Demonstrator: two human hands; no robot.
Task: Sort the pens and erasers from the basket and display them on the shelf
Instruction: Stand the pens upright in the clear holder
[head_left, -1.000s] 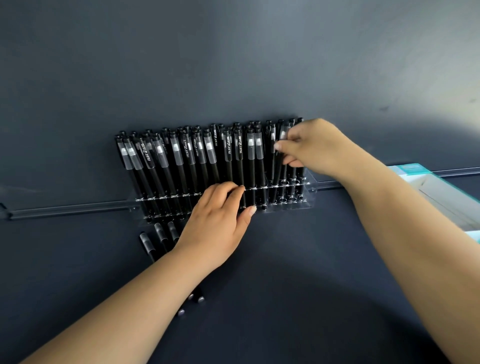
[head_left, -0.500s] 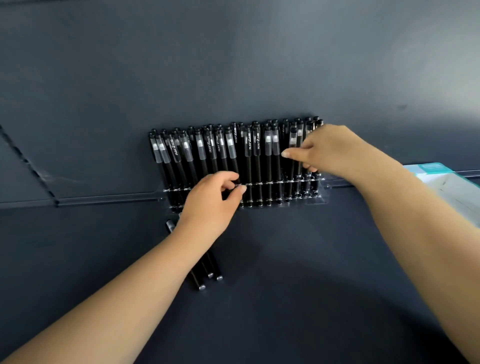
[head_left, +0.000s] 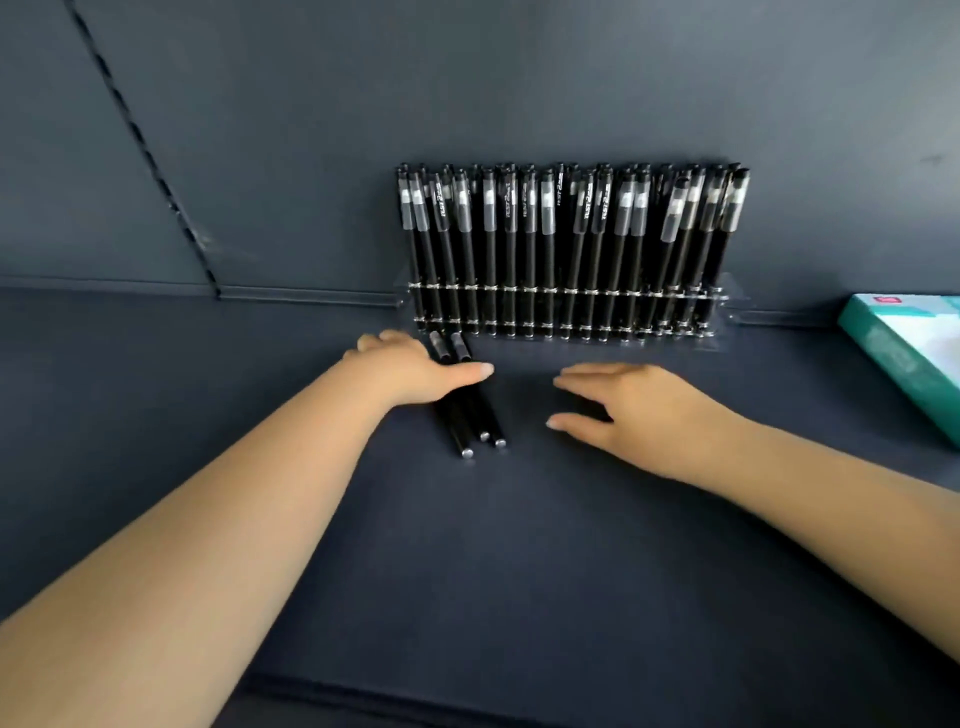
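I am watching the left hand (head_left: 415, 371) resting flat, fingers straight, on three loose black plastic pens (head_left: 470, 410) lying near the dark shelf's (head_left: 519, 571) back edge, below the clear rack of upright black pens (head_left: 571, 249). The right hand (head_left: 639, 410) is hovering, fingers spread, holding nothing. Next, I judge, comes pinching one pen; room is lying open frontward.

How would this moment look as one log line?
left hand: on loose pens | right hand: open, empty | pen rack: full | teal box: right
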